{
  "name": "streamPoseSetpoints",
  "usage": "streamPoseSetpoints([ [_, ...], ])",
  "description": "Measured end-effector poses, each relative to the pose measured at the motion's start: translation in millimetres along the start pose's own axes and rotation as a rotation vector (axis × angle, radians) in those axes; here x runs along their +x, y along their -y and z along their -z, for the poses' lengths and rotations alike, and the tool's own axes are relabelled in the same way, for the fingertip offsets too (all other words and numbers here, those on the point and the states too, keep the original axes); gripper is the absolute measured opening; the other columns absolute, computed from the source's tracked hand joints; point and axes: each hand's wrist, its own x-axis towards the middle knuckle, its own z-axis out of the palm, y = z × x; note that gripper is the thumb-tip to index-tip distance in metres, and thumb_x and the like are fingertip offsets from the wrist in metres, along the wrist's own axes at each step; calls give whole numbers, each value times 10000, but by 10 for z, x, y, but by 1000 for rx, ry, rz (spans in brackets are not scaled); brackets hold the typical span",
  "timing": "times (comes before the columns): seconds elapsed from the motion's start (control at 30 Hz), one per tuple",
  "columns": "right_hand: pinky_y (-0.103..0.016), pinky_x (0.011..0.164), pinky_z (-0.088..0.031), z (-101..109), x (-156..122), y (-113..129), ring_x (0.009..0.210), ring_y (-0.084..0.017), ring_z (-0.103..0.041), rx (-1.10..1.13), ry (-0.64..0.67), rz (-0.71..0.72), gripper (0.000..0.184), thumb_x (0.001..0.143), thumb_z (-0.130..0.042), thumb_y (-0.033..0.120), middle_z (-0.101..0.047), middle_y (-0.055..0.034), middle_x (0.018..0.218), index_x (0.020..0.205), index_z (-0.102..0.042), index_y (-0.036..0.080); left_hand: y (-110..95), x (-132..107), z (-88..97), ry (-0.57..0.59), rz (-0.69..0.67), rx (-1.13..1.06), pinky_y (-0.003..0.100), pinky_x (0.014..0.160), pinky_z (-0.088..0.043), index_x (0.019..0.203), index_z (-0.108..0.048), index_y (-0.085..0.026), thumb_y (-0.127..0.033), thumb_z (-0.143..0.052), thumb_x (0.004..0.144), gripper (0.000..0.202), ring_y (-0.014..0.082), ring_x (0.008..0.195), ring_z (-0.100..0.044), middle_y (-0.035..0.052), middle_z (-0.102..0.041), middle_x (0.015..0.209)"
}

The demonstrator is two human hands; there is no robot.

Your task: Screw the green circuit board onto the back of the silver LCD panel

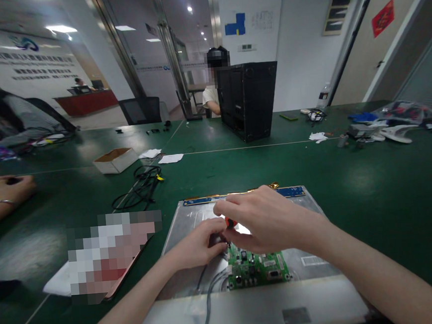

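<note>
A green circuit board (257, 267) lies on the metal back of a flat display panel (312, 294). My right hand (265, 218) is above the board's far edge, its fingers closed round a screwdriver (230, 223) with a red and black handle. Its tip is hidden. Beside the screwdriver, at the board's far left corner, my left hand (207, 240) has its fingertips drawn together; whatever they hold cannot be made out. A grey cable (208, 302) runs from the board's left side toward me. Along the panel's far edge sits a blue circuit strip (291, 192).
Left of the panel lie a blurred pinkish flat item (122, 259) and a coiled black cable (143, 185). A small open box (114, 161) and a black computer case (250, 102) stand farther back. Another person's hand (12, 190) is at the left; another person sits behind the case.
</note>
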Motion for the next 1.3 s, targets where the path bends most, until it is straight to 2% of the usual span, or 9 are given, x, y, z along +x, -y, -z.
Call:
streamPoseSetpoints([
  [0.1,-276,501,-180,-10,-2,-15,652,-129,-542,-12,-14,1,133,928,-476,318,-652,-29,888,974,-498,195,-10,-6,5,-11,8,16,308,719,-478,872,-605,-175,-175,-568,769,110,219,812,-583,37,-638,849],
  [0.2,-275,496,-184,-18,-8,-14,644,-129,-533,-29,-35,4,113,944,-426,284,-650,-20,880,962,-495,196,-19,-10,8,-5,7,-1,316,727,-485,881,-609,-179,-187,-576,789,98,221,819,-588,42,-646,870],
  [0.4,-270,484,-182,-6,-13,5,614,-117,-503,-8,-33,18,127,868,-454,223,-639,-29,898,986,-478,181,20,-11,3,8,-9,3,307,711,-482,885,-603,-173,-167,-570,777,113,217,806,-584,42,-642,855],
  [0.63,-273,503,-173,-9,2,-24,652,-133,-550,-41,-8,6,135,926,-493,330,-660,-19,842,951,-506,199,47,-27,-10,-2,21,21,312,722,-476,903,-600,-175,-197,-580,782,124,214,805,-576,33,-629,849],
  [0.73,-272,496,-175,-12,2,-15,648,-131,-552,-47,-17,-5,105,940,-450,283,-667,-24,864,961,-497,191,38,-29,-9,9,21,4,305,705,-477,904,-605,-180,-209,-583,797,113,211,798,-577,32,-629,844],
  [0.97,-268,479,-180,-14,-10,14,629,-123,-535,-3,-30,16,141,851,-488,222,-641,-21,915,986,-469,185,60,-23,-16,10,4,9,299,703,-470,905,-604,-175,-194,-566,796,117,210,796,-575,35,-634,844],
  [1.13,-266,504,-184,-7,-2,-18,672,-126,-552,18,-5,1,132,901,-521,316,-651,-17,890,960,-499,200,74,-28,-21,-9,0,25,307,713,-465,901,-600,-175,-186,-571,775,130,211,799,-573,33,-627,857],
  [1.3,-271,506,-175,-10,3,-19,631,-116,-521,-14,-13,-18,102,936,-464,278,-658,-23,847,969,-513,194,45,-26,-14,1,-3,-3,302,697,-474,909,-608,-181,-207,-585,797,117,201,782,-577,34,-635,860],
])
